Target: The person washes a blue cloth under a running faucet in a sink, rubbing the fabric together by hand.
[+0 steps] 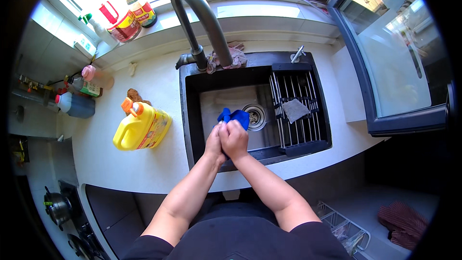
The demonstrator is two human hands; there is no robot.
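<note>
Over the near part of the dark sink point(192, 110), my left hand point(214, 142) and my right hand point(234, 138) are pressed together, fingers closed around a blue cloth point(239, 116). Part of the cloth sticks out beyond my knuckles, above the steel basin floor. A bit of blue also shows below my wrists. The rest of it is hidden inside my hands. Just past the cloth lies the round drain strainer point(254, 117).
A roll-up rack point(288, 137) with a grey scouring pad point(295, 110) spans the sink's right side. Behind stand the tall faucet point(207, 19) and a crumpled rag point(237, 57). A yellow jug point(144, 127) stands left. An open window point(385, 43) juts in at the right.
</note>
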